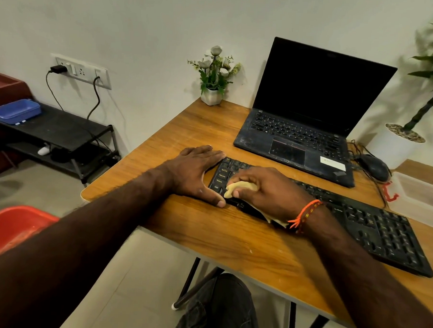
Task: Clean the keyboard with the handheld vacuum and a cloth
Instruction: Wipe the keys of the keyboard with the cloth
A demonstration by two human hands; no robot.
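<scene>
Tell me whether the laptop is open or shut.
Open: the laptop has its lid raised, with its dark screen upright and its keys and touchpad exposed.

The right hand (pixel 266 190) hides most of the cloth (pixel 239 188) and the keyboard (pixel 371 227) keys beneath it.

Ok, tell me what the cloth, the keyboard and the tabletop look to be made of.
Cloth: soft yellow fabric, bunched and folded in the right hand.
Keyboard: black plastic, matte, moulded keys with printed legends.
Tabletop: wood-grain surface with a slight sheen, probably laminate over board; real wood cannot be ruled out.
</scene>
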